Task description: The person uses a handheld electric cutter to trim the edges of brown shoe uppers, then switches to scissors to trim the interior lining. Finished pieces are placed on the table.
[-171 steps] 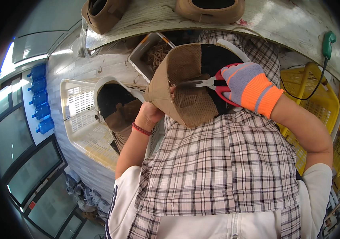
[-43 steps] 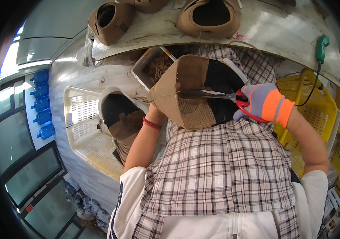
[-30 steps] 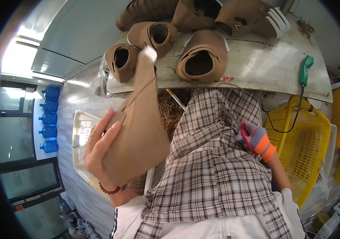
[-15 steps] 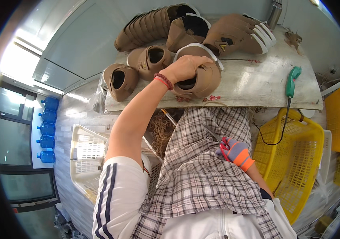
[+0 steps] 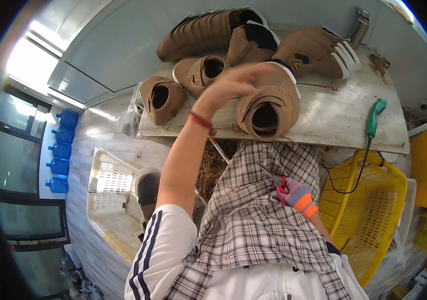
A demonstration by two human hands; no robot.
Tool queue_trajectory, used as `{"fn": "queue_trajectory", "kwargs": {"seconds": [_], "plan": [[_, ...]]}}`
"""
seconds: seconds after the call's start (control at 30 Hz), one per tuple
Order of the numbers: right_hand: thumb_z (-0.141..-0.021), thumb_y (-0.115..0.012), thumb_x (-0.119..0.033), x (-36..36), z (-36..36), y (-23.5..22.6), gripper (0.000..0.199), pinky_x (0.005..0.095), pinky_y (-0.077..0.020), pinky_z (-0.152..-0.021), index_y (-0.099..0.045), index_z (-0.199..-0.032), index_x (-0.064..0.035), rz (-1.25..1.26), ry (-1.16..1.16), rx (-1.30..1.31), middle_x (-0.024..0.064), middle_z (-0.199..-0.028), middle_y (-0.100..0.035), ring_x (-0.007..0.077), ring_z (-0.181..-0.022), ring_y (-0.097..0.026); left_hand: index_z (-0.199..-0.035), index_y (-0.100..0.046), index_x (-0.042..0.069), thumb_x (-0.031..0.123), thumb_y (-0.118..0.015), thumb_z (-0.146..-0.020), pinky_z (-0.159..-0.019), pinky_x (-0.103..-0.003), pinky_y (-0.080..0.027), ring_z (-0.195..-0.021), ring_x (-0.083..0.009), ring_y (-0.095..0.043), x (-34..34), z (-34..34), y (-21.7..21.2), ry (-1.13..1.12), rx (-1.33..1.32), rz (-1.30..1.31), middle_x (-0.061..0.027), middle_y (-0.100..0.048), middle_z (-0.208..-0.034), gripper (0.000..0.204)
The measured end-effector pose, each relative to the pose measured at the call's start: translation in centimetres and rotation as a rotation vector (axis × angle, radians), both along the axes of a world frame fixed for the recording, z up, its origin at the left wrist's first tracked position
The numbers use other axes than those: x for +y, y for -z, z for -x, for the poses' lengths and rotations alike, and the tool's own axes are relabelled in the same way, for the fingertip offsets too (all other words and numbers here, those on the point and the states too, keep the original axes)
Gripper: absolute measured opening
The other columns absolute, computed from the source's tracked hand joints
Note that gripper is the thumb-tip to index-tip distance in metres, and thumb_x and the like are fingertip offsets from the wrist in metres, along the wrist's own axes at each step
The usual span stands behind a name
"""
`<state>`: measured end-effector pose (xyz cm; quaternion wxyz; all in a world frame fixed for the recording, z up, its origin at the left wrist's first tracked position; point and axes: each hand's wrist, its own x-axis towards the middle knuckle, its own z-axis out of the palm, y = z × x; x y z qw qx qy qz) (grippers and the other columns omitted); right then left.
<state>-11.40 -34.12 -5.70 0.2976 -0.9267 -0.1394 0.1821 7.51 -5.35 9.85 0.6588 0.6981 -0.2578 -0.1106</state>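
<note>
My bare left hand (image 5: 224, 90), with a red bracelet at the wrist, hovers over the table. It is smeared by motion, but its fingers are stretched out and hold nothing. Just right of it sits a brown shoe upper (image 5: 289, 102) with a white edge, its round opening turned toward me. Two more brown uppers, one at the left (image 5: 176, 110) and another behind it (image 5: 191, 86), lie beyond my wrist. Over my lap, my right hand (image 5: 297, 196), in a purple and orange glove, is closed around red-handled scissors (image 5: 268, 172), blades pointing up and left.
Nested brown uppers (image 5: 198, 40) line the table's back, with a fanned stack (image 5: 308, 52) and a steel flask (image 5: 359, 29) to the right. A green corded tool (image 5: 374, 117) lies on the worn table (image 5: 338, 117). Yellow (image 5: 373, 185) and white (image 5: 101, 200) baskets flank me.
My left hand has come off the shoe upper and moved left of it, uncovering its opening. The whole view has shifted a little. My right hand keeps its hold on the scissors.
</note>
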Motion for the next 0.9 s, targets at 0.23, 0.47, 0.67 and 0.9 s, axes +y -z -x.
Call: {"fn": "queue_trajectory", "kwargs": {"seconds": [0.23, 0.47, 0.67, 0.9], "plan": [[-0.072, -0.076, -0.059, 0.3, 0.0, -0.2, 0.06, 0.0344, -0.0516, -0.059, -0.067, -0.099, -0.0054, 0.032, -0.053, -0.029, 0.0091, -0.074, -0.069, 0.0257, -0.066, -0.067, -0.132, -0.055, 0.008, 0.02, -0.064, -0.082, -0.103, -0.042, -0.041, -0.125, -0.0351, -0.05, 8.2, -4.0, 5.4, -1.213, -0.069, -0.907, -0.0182, -0.06, -0.127, 0.052], [-0.071, -0.08, -0.053, -0.3, 0.8, -0.2, 0.06, 0.0348, -0.0511, -0.059, -0.064, -0.103, -0.0034, -0.1, 0.021, -0.038, 0.0101, -0.073, -0.068, 0.0261, -0.067, -0.066, -0.126, -0.061, 0.005, -0.001, -0.048, -0.085, -0.088, -0.035, -0.053, -0.101, -0.029, -0.066, 13.8, 0.0, -1.8, -1.037, -0.122, -0.497, -0.0149, -0.068, -0.114, 0.044], [-0.063, -0.091, -0.032, -2.1, 0.7, -4.7, 0.06, 0.0329, -0.0475, -0.058, -0.06, -0.104, -0.0014, -0.205, 0.065, 0.038, 0.0051, -0.065, -0.058, 0.0206, -0.06, -0.057, -0.13, -0.055, 0.004, 0.021, -0.046, -0.1, -0.09, -0.044, -0.055, -0.108, -0.0293, -0.064, 20.4, 13.7, -3.2, -0.489, 0.552, 0.682, -0.0135, -0.063, -0.124, 0.036], [-0.067, -0.081, -0.005, -1.8, -0.1, -10.9, 0.044, 0.0305, -0.0483, -0.068, -0.058, -0.104, -0.0015, -0.383, -0.187, -0.458, 0.007, -0.081, -0.054, 0.0184, -0.073, -0.056, -0.133, -0.051, 0.006, 0.031, -0.046, -0.099, -0.087, -0.046, -0.055, -0.112, -0.0311, -0.06, 14.9, 28.8, 3.6, -0.363, 0.616, 0.942, -0.0128, -0.059, -0.129, 0.042]]}}
